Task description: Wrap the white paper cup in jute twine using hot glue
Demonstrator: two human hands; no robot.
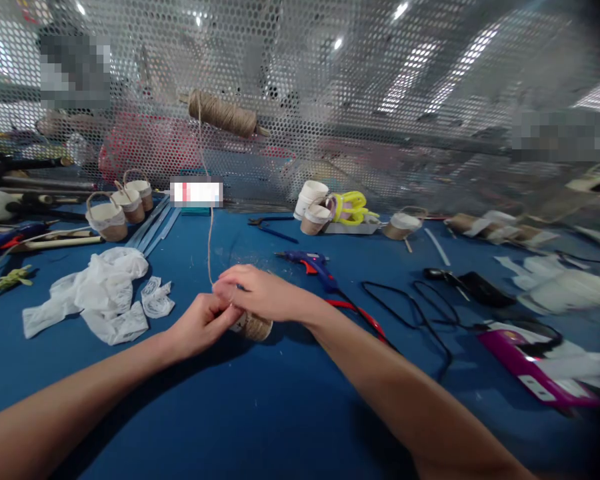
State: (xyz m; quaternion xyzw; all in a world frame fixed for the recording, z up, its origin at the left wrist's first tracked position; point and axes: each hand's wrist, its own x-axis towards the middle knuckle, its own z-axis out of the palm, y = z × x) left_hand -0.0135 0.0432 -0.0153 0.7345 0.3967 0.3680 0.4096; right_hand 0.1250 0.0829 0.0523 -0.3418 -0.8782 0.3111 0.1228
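Note:
A small twine-covered cup (pixel 257 327) lies on its side between my hands, its lower end showing. My left hand (pixel 200 325) is closed around the cup's left end, thumb stretched along it. My right hand (pixel 260 293) arches over the top from the right, fingers bent together where the twine arrives; exactly what the fingertips pinch is hidden. A strand of twine (pixel 210 247) runs from my fingers up to a twine spool (pixel 223 115) mounted on a rod at the mesh panel. Just beyond my right hand lies a blue glue gun (pixel 313 263).
White lace (pixel 97 293) lies to the left, with handled cups (pixel 107 222) behind it. Pliers (pixel 275 228), white cups (pixel 313 200) and yellow-handled scissors (pixel 350 208) stand near the perforated panel (pixel 330 87). Right are black cables (pixel 415 307) and a magenta box (pixel 530 370).

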